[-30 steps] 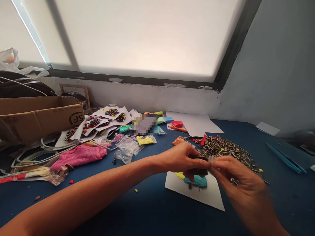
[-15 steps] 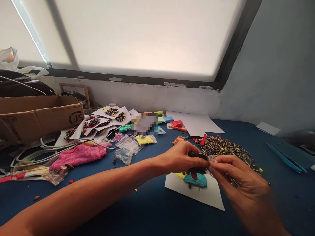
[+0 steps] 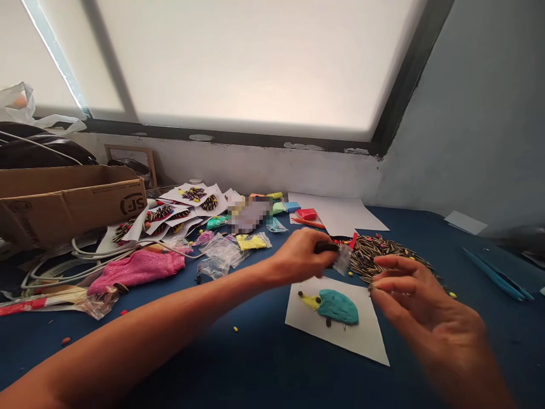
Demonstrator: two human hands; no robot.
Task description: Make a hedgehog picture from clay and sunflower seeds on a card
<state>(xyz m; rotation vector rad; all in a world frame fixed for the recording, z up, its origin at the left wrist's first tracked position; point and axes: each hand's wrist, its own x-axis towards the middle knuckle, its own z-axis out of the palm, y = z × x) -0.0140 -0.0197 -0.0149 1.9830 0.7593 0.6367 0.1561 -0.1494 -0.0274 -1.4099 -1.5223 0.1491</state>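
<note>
My left hand (image 3: 300, 255) is closed around a small packet of black clay (image 3: 326, 247), its clear plastic end sticking out to the right. My right hand (image 3: 430, 312) pinches a tiny dark bit (image 3: 370, 287) between thumb and fingertips, close to the paper's right edge. Below both hands lies a sheet of white paper (image 3: 306, 329). On it is a flat clay hedgehog (image 3: 338, 307) with a teal body, a yellow pointed head, a black eye and nose, and one black foot. A small drawn foot outline shows beside that foot.
Behind my right hand spreads a heap of striped sunflower seeds (image 3: 389, 253). Blue tweezers (image 3: 496, 275) lie farther right. Bagged clay (image 3: 251, 242), a pink cloth (image 3: 138, 270), seed-covered pictures (image 3: 191, 193) and a cardboard box (image 3: 72, 199) occupy the left and back.
My hands have moved apart: the left back and leftward with the black clay packet, the right slightly rightward with a tiny dark bit. The clay hedgehog is now uncovered.
</note>
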